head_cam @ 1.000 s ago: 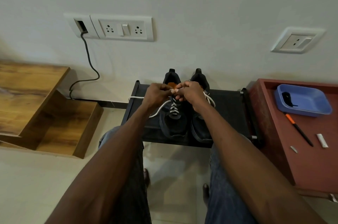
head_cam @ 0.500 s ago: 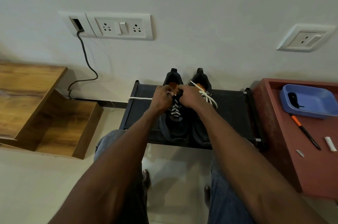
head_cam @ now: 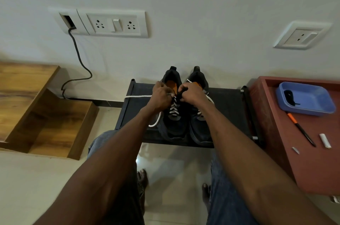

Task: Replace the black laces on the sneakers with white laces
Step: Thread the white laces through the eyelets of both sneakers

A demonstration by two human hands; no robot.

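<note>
1. black fabric sneakers [head_cam: 174, 121] with orange insoles [head_cam: 172, 85] and criss-crossed white rope laces [head_cam: 173, 108].
2. black low shoe rack [head_cam: 228, 114].
3. blue plastic tray [head_cam: 312, 109] on a reddish-brown counter [head_cam: 312, 166].
4. orange-and-black pen [head_cam: 300, 129].

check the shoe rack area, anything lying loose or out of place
One thing: a white lace end trails sideways from the left hand across the black rack and past its left edge. It looks loose, not tucked. The two sneakers stand side by side, upright.
</note>
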